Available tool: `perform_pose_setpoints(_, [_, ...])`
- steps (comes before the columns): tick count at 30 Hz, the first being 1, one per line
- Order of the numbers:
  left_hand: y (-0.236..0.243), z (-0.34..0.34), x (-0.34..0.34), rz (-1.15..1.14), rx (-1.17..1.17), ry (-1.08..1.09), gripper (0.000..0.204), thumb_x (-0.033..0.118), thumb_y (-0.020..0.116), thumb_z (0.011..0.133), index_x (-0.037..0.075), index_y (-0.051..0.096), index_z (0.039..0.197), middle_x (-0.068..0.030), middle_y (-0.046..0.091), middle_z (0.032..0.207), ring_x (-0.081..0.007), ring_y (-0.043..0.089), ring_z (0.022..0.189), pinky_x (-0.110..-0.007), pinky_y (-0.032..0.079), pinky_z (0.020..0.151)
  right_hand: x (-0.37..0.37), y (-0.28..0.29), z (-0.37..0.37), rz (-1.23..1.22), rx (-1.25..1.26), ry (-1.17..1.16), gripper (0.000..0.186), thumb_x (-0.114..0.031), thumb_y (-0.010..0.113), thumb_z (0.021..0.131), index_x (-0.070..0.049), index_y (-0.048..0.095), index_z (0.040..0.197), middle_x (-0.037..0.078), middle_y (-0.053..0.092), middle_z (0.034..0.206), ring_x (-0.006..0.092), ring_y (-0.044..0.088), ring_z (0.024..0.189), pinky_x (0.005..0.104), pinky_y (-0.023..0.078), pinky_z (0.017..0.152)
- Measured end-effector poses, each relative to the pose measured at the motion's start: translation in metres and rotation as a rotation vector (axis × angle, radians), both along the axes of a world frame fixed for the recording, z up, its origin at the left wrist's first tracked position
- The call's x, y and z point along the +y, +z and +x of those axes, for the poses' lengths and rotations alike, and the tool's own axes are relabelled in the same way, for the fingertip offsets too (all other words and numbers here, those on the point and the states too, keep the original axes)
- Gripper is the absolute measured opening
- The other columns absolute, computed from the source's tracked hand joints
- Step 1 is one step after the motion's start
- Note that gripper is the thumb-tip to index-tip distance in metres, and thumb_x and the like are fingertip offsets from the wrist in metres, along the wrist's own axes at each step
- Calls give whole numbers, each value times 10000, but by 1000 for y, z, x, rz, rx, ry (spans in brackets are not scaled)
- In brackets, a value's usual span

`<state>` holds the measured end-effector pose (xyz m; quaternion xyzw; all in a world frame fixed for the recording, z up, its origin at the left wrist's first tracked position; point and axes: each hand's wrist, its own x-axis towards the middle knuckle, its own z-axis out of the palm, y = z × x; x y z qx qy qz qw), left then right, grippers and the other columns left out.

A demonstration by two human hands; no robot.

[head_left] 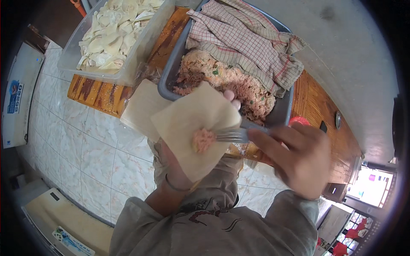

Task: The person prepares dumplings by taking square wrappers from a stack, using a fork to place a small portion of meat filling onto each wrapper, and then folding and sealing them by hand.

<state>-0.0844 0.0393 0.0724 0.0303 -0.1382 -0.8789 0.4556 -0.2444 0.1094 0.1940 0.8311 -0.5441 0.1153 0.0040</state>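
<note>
A square, pale dough wrapper rests across my left hand, which holds it from below. Most of that hand is hidden under the sheet; fingertips show at its far right edge. In my right hand is a fork, gripped by the handle. Its tines touch a small lump of pink minced meat filling on the wrapper. Just beyond my hands stands a grey tub with a large mass of minced meat flecked with green. A stack of wrappers lies left of my left hand.
A checked cloth covers the tub's far part. At the far left, a translucent plastic bin holds many folded dough pieces. Both containers stand on a wooden table. Something red sits beside the tub, near my right hand.
</note>
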Motion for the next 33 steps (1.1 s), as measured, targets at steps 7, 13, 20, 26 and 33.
perform_pose_setpoints(7, [-5,1,16,359,-26,-9,708,517,384,965,3,310,1447,-202,431,1398,-331,473,1268,-469,395,1072,-15,11,4,-122,173,66,306,-180,728,609,-111,737,906,-29,537,628,110,520,552,268,358,446])
perform_pose_setpoints(13, [-4,5,21,246,67,-74,735,549,355,970,15,283,1469,-230,406,1427,-350,435,1309,-492,371,1086,-12,10,7,-161,167,88,291,-183,735,617,-93,744,894,-27,524,642,123,501,562,288,340,469])
perform_pose_setpoints(20, [-67,55,39,283,147,-41,726,502,397,971,43,223,1505,-242,322,1489,-385,363,1345,-521,380,1056,-26,-5,-36,-109,2,-180,229,-50,713,714,-84,740,939,46,628,739,180,610,671,329,477,573])
perform_pose_setpoints(26, [-65,43,29,387,139,-274,696,475,458,957,122,236,1513,-161,312,1524,-348,349,1350,-528,382,1043,-24,-73,-61,-193,82,-322,265,-158,735,719,-82,721,973,72,653,931,297,618,948,440,478,888])
perform_pose_setpoints(33, [-77,-16,48,293,60,-395,662,445,448,960,137,242,1509,-134,364,1505,-335,396,1308,-534,390,1021,9,-54,-52,-177,-55,-689,543,-350,737,778,-115,621,1254,123,515,1404,356,385,1361,566,69,1139])
